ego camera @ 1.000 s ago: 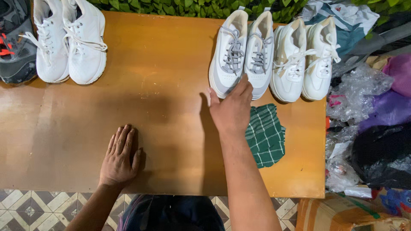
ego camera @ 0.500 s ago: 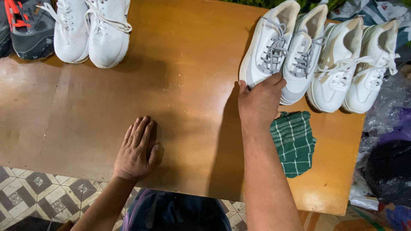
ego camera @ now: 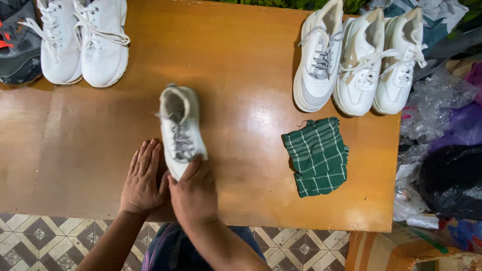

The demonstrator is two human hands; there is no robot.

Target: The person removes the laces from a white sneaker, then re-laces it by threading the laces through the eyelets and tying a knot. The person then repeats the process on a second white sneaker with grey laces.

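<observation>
1. At the upper left corner of the frame we see a dark grey sneaker with a red accent, partly cut off by the edge.
2. Just to its right stand two white sneakers side by side, toes toward us, on the orange-brown tabletop.
3. Lower, left of centre, our left hand lies flat on the tabletop, fingers stretched out and together, holding nothing; its fingertips sit just beside the shoe.
4. At the centre, a white sneaker with grey laces rests on the tabletop, toe toward us, a little blurred.
5. Our right hand closes over that sneaker's toe, the fingers wrapped around its front, and touches the left hand.
6. Right of centre, a folded green checked cloth lies flat, well apart from the held shoe.
7. At the upper right, three white sneakers stand in a row; the leftmost has grey laces.
8. Past the tabletop's right edge we see crumpled plastic bags, clear, purple and black.
</observation>
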